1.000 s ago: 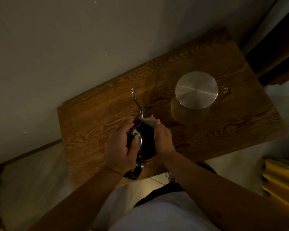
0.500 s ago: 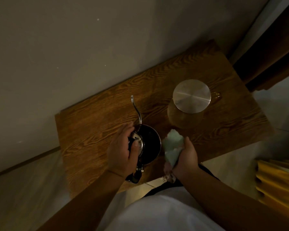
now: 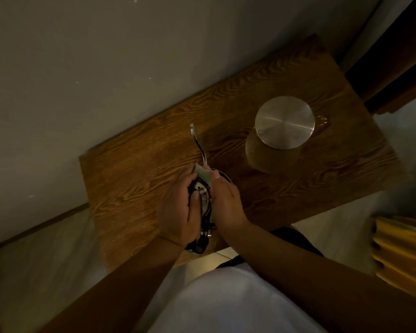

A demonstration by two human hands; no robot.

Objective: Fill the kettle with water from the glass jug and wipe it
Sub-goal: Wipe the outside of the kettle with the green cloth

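Back over the kettle (image 3: 216,186) comes the right hand (image 3: 226,200), pressing one pale cloth (image 3: 203,175) against its top near the spout's base. Her left hand (image 3: 178,212) is clamped round the handle, likely to steady it for wiping. One kettle sits near-centre on the surface (image 3: 135,169); one lidded jug (image 3: 277,140) stands far right, apart.

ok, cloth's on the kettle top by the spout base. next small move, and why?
Probably drag the cloth with the right hand around the kettle body's uncovered right side, since the left hand grips the handle side and the glass jug stands lidded, apart.
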